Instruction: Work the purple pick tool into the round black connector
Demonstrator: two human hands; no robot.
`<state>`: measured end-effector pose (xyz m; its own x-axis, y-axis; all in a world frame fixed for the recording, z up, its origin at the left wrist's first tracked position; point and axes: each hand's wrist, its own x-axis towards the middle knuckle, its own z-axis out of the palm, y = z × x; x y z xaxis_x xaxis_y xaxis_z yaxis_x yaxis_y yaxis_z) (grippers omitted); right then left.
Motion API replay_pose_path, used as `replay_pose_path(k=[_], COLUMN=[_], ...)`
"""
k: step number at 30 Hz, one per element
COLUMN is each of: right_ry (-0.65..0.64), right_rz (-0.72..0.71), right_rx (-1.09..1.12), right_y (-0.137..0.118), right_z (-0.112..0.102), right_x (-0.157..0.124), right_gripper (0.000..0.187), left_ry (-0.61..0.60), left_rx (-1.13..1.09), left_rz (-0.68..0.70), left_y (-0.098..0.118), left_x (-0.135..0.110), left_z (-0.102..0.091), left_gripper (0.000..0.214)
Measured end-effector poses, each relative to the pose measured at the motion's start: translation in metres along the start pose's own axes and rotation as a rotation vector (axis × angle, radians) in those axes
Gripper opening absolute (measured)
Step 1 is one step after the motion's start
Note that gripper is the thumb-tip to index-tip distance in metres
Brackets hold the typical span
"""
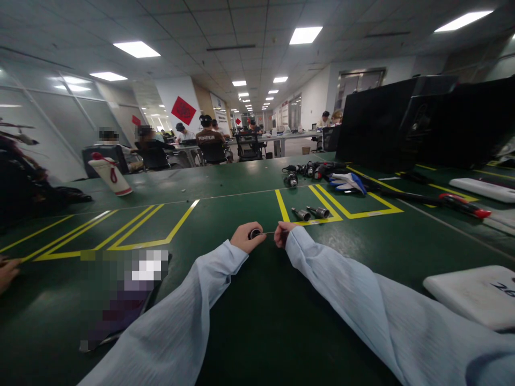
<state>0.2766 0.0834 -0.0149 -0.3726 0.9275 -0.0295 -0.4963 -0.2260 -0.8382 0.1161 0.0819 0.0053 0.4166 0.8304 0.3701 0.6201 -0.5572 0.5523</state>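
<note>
My left hand (pixel 244 238) is closed around a small round piece (pixel 254 234) with a metal rim and a dark middle, its open end facing me. Just to its right, my right hand (pixel 282 235) has its fingers curled together, and the sleeve hides part of it. A thin pale rod or wire (pixel 270 233) spans the short gap between both hands; where it ends inside the right fingers is hidden. Beyond the right hand, two metal sockets with shanks, one (pixel 300 214) left of the other (pixel 317 212), lie inside a yellow-taped box.
A blue-and-white glove (pixel 348 182) and dark tools (pixel 309 169) lie farther back. White cases (pixel 478 295) are at right, below large black boxes (pixel 394 123). On the left are a tumbler (pixel 111 174), a blurred dark packet (pixel 129 300) and another person's hand (pixel 8 272).
</note>
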Motion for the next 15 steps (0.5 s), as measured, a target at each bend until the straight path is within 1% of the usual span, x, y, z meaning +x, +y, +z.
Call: replay_pose_path(k=[4,7,8,10,13,15], right_ry=[-0.048,-0.069,-0.070,-0.060,-0.029,-0.008], right_rz=[-0.017,-0.038,-0.040,-0.041,-0.058,-0.055], right_rx=[0.086,0.206,0.239,0.259,0.207,0.160], right_y=[-0.009,-0.016,-0.017,-0.019,-0.018,-0.018], right_z=[-0.009,-0.013,-0.013,-0.012,-0.009,-0.008], right_x=[-0.003,-0.009,-0.010,-0.012,-0.013,-0.012], right_gripper=[0.048,0.051,0.051,0.051,0.049,0.049], left_ry=[-0.034,-0.077,-0.096,-0.096,-0.072,-0.076], left_rx=[0.071,0.127,0.148,0.195,0.246,0.235], left_rz=[-0.009,-0.009,0.000,0.031,0.058,0.121], left_y=[0.007,0.025,0.034,0.056,0.092,0.111], left_x=[-0.008,-0.027,-0.036,-0.059,-0.099,-0.124], left_z=[0.000,0.001,0.002,0.005,0.013,0.021], left_gripper=[0.015,0.018,0.018,0.018,0.015,0.012])
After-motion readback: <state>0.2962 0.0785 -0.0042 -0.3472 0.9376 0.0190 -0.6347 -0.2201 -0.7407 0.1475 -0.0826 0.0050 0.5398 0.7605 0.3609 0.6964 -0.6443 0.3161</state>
